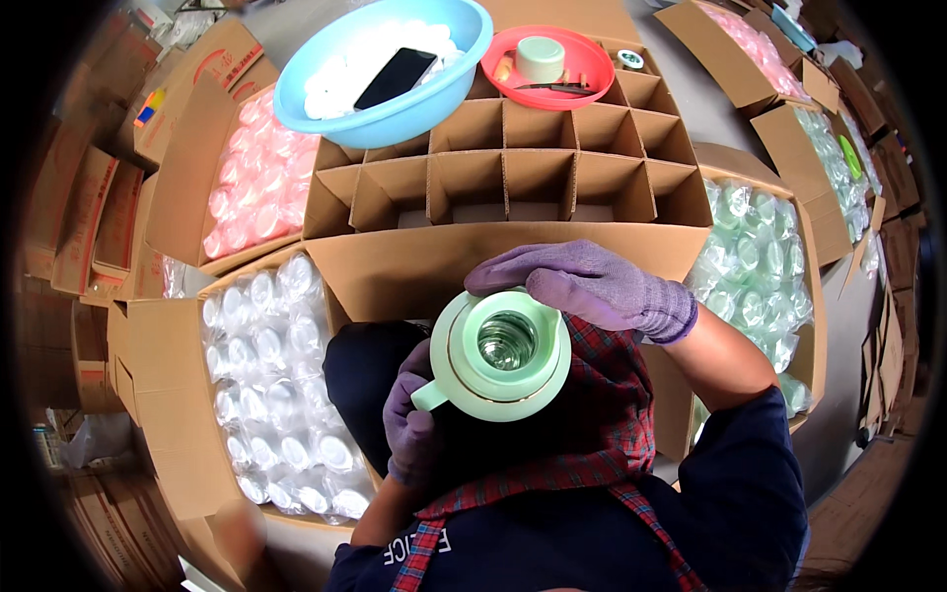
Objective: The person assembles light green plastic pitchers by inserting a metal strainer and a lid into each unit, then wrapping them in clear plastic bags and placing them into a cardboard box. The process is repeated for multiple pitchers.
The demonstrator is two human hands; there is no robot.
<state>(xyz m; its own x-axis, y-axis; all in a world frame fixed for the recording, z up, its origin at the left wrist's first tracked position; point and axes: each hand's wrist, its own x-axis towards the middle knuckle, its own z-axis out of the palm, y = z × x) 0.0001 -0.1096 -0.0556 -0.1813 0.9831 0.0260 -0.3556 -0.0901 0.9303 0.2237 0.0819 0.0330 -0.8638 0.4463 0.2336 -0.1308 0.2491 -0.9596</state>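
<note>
A mint-green vacuum jug [457, 380] is held in front of my apron, its round mouth facing up and a shiny, mirrored lining showing inside. My left hand [407, 419], in a purple knit glove, is closed at the jug's handle on the near left; part of its grip is hidden behind the jug. My right hand [582, 281], gloved alike, lies across the far side of the rim with its fingers stretched out and touching the jug. No lid sits on the mouth.
Ahead stands a divided cardboard carton [538, 183], bearing a blue basin [340, 128] with white pieces and a black phone [397, 77], plus a red basin [552, 99]. Bagged white items [281, 395] fill the left box; bagged green ones [750, 252] the right. Pink ones [258, 178] lie farther left.
</note>
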